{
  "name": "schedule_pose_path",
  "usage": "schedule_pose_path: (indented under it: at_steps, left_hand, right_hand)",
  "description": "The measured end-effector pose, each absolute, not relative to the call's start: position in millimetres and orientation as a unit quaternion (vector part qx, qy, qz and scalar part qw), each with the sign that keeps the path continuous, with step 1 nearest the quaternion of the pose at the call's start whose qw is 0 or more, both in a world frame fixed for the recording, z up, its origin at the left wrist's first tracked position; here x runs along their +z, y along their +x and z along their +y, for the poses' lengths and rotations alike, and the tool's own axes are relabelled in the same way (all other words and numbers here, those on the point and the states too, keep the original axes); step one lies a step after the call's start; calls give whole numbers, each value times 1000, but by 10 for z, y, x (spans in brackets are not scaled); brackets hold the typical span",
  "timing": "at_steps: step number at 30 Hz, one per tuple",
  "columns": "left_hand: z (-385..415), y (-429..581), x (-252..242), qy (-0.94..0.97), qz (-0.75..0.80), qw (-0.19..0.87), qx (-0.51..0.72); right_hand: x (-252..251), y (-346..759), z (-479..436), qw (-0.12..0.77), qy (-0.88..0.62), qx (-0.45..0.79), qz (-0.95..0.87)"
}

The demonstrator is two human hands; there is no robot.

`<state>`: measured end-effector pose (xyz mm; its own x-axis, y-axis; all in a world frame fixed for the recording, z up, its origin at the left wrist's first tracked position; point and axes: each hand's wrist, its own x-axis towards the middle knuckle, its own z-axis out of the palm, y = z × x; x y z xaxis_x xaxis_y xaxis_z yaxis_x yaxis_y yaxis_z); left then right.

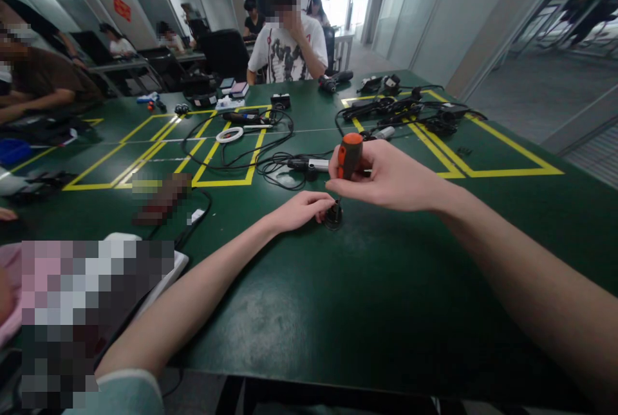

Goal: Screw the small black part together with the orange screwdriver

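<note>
My right hand grips a screwdriver by its orange and dark grey handle. The tool stands nearly upright, its shaft pointing down at a small round black part on the green table. My left hand pinches that part from the left side and rests against the tabletop. What kind of part it is, I cannot make out. Just behind my hands lies a black and silver tool with a coiled black cable.
The green table carries yellow tape outlines. Black cables are heaped at the back right, near a power drill. A white ring lies left of centre. A person sits opposite; others sit at the left.
</note>
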<state>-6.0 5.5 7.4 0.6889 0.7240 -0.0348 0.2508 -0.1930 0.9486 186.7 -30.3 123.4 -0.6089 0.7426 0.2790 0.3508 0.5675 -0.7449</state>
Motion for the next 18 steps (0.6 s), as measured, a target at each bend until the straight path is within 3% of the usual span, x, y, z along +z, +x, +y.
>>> schedule_pose_path:
  at_steps: [9, 18]
  left_hand:
    - [38, -69, 115, 740, 334, 544, 210]
    - [49, -60, 98, 734, 342, 547, 213]
  right_hand:
    - [1254, 1858, -309, 336, -348, 303, -821]
    - [1279, 1906, -316, 297, -320, 308, -845]
